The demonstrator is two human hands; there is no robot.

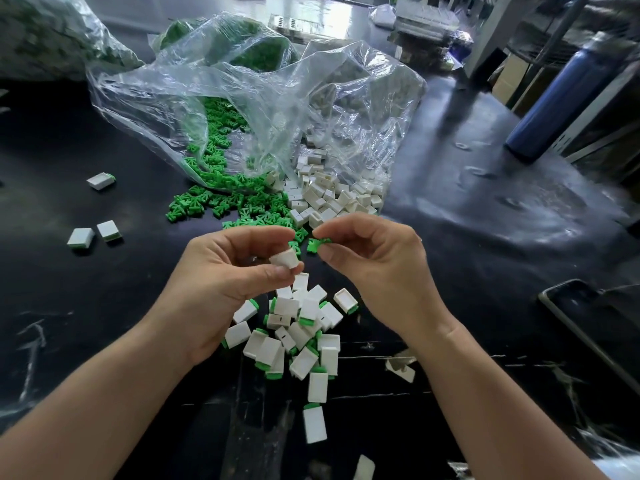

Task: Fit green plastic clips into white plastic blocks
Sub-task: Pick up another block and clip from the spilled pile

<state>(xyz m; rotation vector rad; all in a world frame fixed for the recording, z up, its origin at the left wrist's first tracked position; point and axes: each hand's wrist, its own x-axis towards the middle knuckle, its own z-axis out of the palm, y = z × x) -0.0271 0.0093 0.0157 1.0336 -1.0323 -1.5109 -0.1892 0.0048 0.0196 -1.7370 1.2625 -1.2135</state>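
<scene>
Green clip being pinched by right hand fingertips, left hand gripping white block just beside it, both hovering above finished pile

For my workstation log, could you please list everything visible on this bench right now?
table: one, black, under everything.
clear bags: at least two, transparent, back centre, open toward the person.
loose green clips: many, green, spilling from the left bag.
loose white blocks: many, white, spilling from the right bag.
fitted blocks: a heap, white with green ends, between the forearms.
stray fitted blocks: three, white and green, far left.
bottle: one, blue, back right.
phone: one, dark, right edge.
white block: one, white, in the left fingers.
green clip: one, green, in the right fingertips.
left hand: pinches the white block.
right hand: pinches the green clip.
</scene>
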